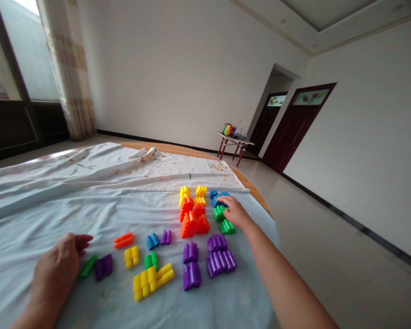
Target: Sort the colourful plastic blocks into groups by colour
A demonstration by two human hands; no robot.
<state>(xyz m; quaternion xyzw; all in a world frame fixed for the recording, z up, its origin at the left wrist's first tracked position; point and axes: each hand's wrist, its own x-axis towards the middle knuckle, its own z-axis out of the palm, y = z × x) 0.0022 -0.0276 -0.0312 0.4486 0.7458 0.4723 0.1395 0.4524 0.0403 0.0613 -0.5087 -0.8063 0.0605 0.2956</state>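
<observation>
My left hand (60,265) hovers low over the cloth at the left with its fingers stretched out and nothing visible in them. Just right of it lie a green toy block (88,267) and a dark purple block (103,267). My right hand (235,212) reaches to the far right group, fingers apart, at the blue blocks (215,200) and green blocks (228,227). Its fingertips partly cover these blocks; firm contact cannot be made out. Left of that hand stand orange blocks (189,225) and yellow blocks (201,191). Purple blocks (221,260) are grouped nearer me.
Loose pieces lie mid-table: an orange block (123,240), a yellow block (132,257), a blue block (152,241) and joined yellow blocks (144,283). A wrinkled light cloth (89,196) covers the round table. Beyond it, a small table (235,139) stands by the wall.
</observation>
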